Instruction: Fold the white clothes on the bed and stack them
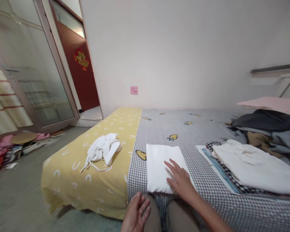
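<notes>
A white cloth (157, 164), folded into a flat rectangle, lies on the checked bedspread (135, 174) near the front edge of the bed. Over its right side my right hand (180, 178) rests or hovers with the fingers spread; whether it presses on the fabric I cannot tell. My left hand (136, 212) is beside my left knee, palm partly up and fingers loosely curled apart, with nothing in it. On the yellow cover (82, 187) to the left sits a crumpled white garment (103, 148) with a drawstring hanging loose.
At the right is a stack of folded clothes (251, 167), a white one on top. Behind it are a dark clothes pile (258, 122) and a pink board (275, 104). My knees (181, 216) touch the bed's front. Papers and bags (21, 141) lie on the floor at left.
</notes>
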